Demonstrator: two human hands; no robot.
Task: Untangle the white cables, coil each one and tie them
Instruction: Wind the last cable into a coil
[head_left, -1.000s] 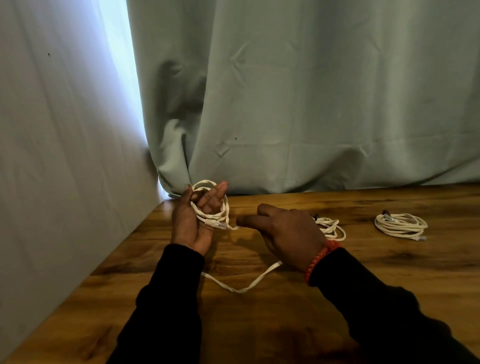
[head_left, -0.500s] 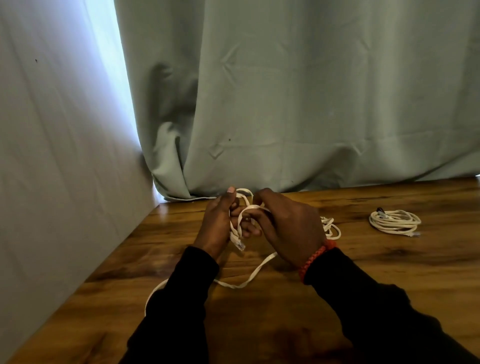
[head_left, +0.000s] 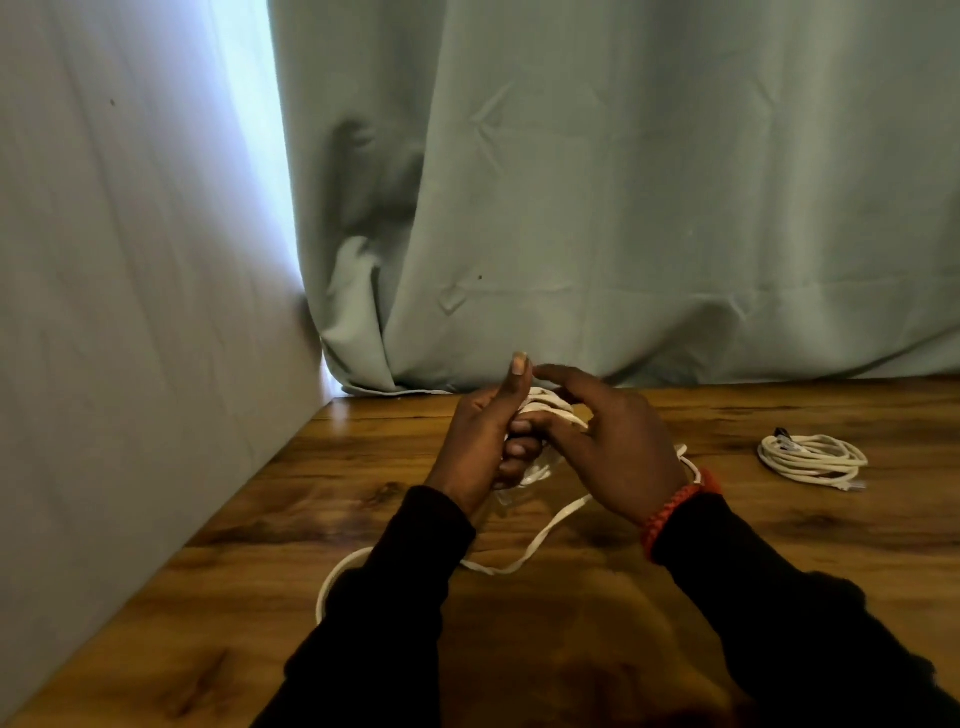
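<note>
Head view, centre of frame: my left hand (head_left: 480, 447) grips the partly wound white cable (head_left: 545, 410), fingers curled round the coil, thumb up. My right hand (head_left: 613, 447) lies against the coil with its fingers fairly straight; its hold, if any, is hidden. The loose tail (head_left: 540, 540) trails down over the wooden table (head_left: 779, 545) toward lower left. A finished coil (head_left: 810, 457) sits at right. Risk: if my left grip slackens, loops could spring apart; the tail may snag under my sleeve.
</note>
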